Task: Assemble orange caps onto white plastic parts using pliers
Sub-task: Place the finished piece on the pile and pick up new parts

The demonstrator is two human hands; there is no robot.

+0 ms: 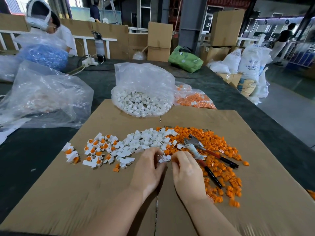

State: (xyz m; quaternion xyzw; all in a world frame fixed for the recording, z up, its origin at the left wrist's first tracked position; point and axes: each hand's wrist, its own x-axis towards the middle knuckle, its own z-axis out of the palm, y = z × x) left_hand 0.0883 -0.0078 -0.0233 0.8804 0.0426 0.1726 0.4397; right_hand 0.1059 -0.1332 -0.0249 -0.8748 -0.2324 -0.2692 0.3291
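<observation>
dark table (213, 86) carries flattened cardboard sheet (102, 193), clear plastic bags (44, 92), green bag (185, 60).

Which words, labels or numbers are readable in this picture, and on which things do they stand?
"ABS RE...", cut off: white sack, right background.
Second line below it: blurred, unreadable.
Print on the cardboard sheet, seen upside down: too faint to read.
Logo on the green bag: too small to read.

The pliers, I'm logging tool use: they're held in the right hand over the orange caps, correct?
Not held. The head view shows the pliers lying on the orange caps, right of the right hand, which pinches a small white part with the left hand.
</observation>
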